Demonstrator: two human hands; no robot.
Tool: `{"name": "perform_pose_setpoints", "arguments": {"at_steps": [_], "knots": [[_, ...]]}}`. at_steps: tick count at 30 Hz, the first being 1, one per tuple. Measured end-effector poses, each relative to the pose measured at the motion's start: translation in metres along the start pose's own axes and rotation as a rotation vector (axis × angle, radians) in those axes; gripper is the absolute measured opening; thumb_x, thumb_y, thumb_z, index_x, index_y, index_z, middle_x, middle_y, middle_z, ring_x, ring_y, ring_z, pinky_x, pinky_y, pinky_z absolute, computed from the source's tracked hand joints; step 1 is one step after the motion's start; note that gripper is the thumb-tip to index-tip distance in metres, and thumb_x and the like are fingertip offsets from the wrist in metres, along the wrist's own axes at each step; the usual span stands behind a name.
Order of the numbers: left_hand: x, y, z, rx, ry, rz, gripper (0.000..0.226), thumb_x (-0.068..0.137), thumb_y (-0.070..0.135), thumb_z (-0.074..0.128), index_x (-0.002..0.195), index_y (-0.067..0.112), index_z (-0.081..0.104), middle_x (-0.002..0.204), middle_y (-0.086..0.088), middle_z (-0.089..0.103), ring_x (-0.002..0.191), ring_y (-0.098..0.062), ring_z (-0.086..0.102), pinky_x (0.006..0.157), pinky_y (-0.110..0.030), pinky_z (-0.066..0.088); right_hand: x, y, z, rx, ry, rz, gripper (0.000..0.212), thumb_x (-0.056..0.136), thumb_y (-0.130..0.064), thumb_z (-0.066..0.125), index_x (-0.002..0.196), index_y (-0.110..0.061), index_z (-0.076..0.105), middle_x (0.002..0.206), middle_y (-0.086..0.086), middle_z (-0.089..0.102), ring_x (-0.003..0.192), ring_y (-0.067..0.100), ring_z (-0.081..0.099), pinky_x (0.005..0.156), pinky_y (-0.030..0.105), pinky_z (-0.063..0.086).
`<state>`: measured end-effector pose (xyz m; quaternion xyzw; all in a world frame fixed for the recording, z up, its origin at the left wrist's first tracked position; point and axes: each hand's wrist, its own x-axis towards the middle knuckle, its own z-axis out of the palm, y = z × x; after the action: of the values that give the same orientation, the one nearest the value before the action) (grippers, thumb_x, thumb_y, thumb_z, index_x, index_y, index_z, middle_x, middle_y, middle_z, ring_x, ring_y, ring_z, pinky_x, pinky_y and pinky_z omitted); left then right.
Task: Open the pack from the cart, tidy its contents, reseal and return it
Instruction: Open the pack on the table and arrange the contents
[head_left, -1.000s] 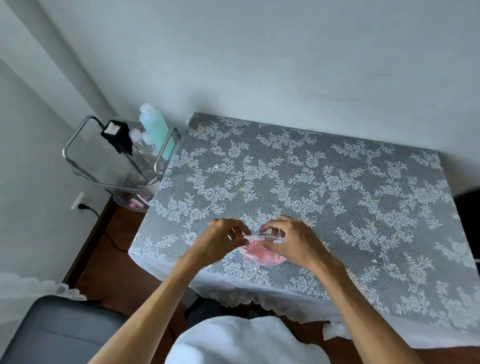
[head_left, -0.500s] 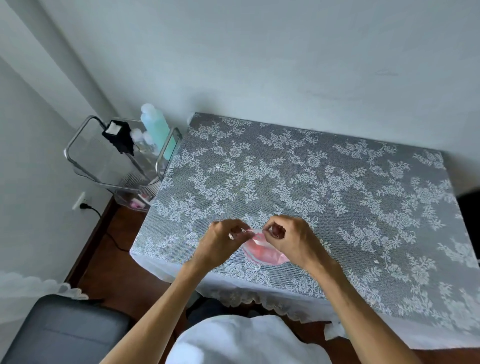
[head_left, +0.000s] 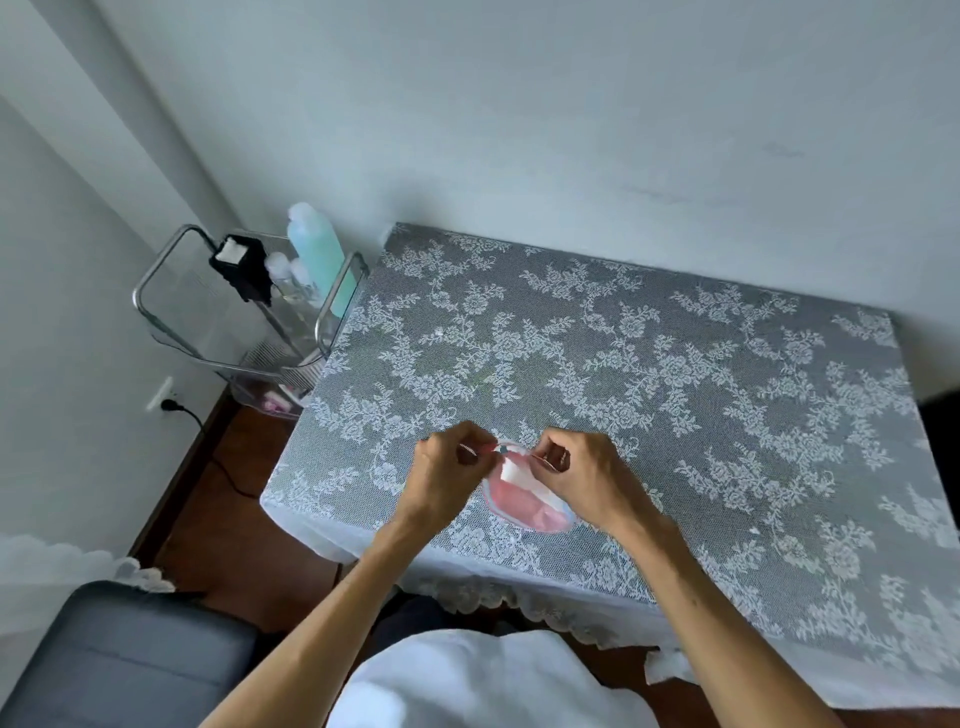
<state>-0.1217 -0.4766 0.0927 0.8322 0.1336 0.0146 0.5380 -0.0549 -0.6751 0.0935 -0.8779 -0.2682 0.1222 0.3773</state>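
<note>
A small clear pack (head_left: 524, 504) with pink and white contents lies on the lace-covered table (head_left: 675, 395) near its front edge. My left hand (head_left: 449, 478) pinches the pack's top left corner. My right hand (head_left: 582, 478) pinches the top edge on the right side. Between the two hands the mouth of the pack looks spread apart, and a white piece shows inside. The clear cart (head_left: 244, 312) with a metal handle stands left of the table.
On the cart stand a tall teal bottle (head_left: 319, 254), small clear bottles and a black box (head_left: 241, 265). A wall socket with a black cord (head_left: 171, 405) is low on the left. A grey seat (head_left: 119, 654) is at the bottom left.
Both hands have moved slightly apart at the pack's top edge. The mouth of the pack has widened, and a white piece inside now shows.
</note>
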Motion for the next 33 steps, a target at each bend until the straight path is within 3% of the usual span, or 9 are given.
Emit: {"name": "perform_pose_setpoints", "arguments": {"at_steps": [6,8,11,13,16,21,25,30,33], "knots": [[0.004,0.011,0.001,0.139,-0.025,0.171,0.011,0.080,0.009,0.077,0.082,0.018,0.071,0.071,0.010,0.070,0.062,0.003,0.062,0.058,-0.012,0.050,0.007,-0.007,-0.002,-0.069,-0.008,-0.016,0.036,0.085,-0.037,0.071,0.118,-0.029,0.062,0.087,-0.017,0.062,0.065,-0.004,0.062,0.055,0.015,0.054],[0.008,0.012,0.002,0.137,-0.045,0.175,0.011,0.081,0.012,0.077,0.088,0.018,0.070,0.073,0.009,0.071,0.062,0.005,0.062,0.060,-0.010,0.049,0.012,-0.011,-0.003,-0.070,0.010,-0.050,0.027,0.085,-0.031,0.071,0.111,-0.025,0.066,0.086,-0.018,0.061,0.063,-0.008,0.059,0.056,0.016,0.055],[0.009,0.006,0.005,0.008,-0.060,-0.014,0.022,0.081,0.021,0.080,0.100,0.019,0.069,0.079,0.008,0.073,0.066,0.006,0.066,0.062,-0.010,0.052,0.015,-0.011,-0.005,-0.028,0.020,-0.044,0.011,0.086,-0.028,0.069,0.095,-0.022,0.068,0.075,-0.016,0.064,0.052,-0.005,0.057,0.045,0.017,0.048],[0.006,0.001,0.008,-0.060,-0.096,-0.114,0.021,0.080,0.028,0.081,0.096,0.018,0.072,0.082,0.005,0.075,0.073,-0.004,0.071,0.067,-0.019,0.059,0.014,-0.009,-0.004,-0.024,0.031,-0.035,0.014,0.086,-0.033,0.066,0.093,-0.022,0.067,0.074,-0.012,0.066,0.051,0.000,0.059,0.044,0.024,0.052],[0.004,-0.002,0.010,-0.106,-0.087,-0.152,0.014,0.079,0.024,0.081,0.089,0.015,0.075,0.081,0.000,0.077,0.076,-0.017,0.073,0.070,-0.028,0.060,0.011,-0.004,-0.005,-0.024,0.015,-0.026,0.019,0.083,-0.039,0.063,0.097,-0.026,0.066,0.079,-0.013,0.067,0.056,0.001,0.063,0.049,0.030,0.057],[0.008,0.008,0.008,-0.034,-0.110,-0.065,0.011,0.080,0.017,0.080,0.089,0.015,0.076,0.080,0.003,0.076,0.071,-0.007,0.071,0.066,-0.017,0.056,0.018,0.003,-0.009,-0.090,-0.124,-0.033,0.037,0.083,-0.040,0.066,0.118,-0.026,0.063,0.105,-0.006,0.064,0.085,0.009,0.064,0.072,0.024,0.055],[0.005,0.017,0.006,0.087,-0.111,0.082,0.007,0.081,0.016,0.079,0.086,0.018,0.075,0.074,0.012,0.072,0.062,0.008,0.064,0.061,-0.009,0.050,0.018,0.001,-0.010,-0.074,-0.103,-0.051,0.024,0.082,-0.033,0.070,0.103,-0.022,0.068,0.100,-0.006,0.068,0.082,0.003,0.062,0.079,0.030,0.057],[0.000,0.025,0.006,0.337,-0.029,0.297,0.005,0.086,0.015,0.071,0.089,0.018,0.075,0.088,0.005,0.074,0.069,-0.008,0.067,0.063,-0.034,0.058,0.009,0.000,-0.012,0.010,-0.067,-0.039,0.014,0.078,-0.042,0.063,0.082,-0.028,0.060,0.080,-0.013,0.065,0.071,0.001,0.063,0.068,0.028,0.059],[-0.005,0.027,0.010,0.360,0.009,0.268,0.008,0.089,0.026,0.070,0.094,0.020,0.074,0.091,0.005,0.075,0.073,-0.011,0.070,0.062,-0.035,0.058,0.005,-0.002,-0.011,0.026,-0.010,-0.066,0.016,0.081,-0.034,0.067,0.076,-0.035,0.052,0.074,-0.016,0.061,0.066,-0.004,0.061,0.058,0.017,0.054]]}}
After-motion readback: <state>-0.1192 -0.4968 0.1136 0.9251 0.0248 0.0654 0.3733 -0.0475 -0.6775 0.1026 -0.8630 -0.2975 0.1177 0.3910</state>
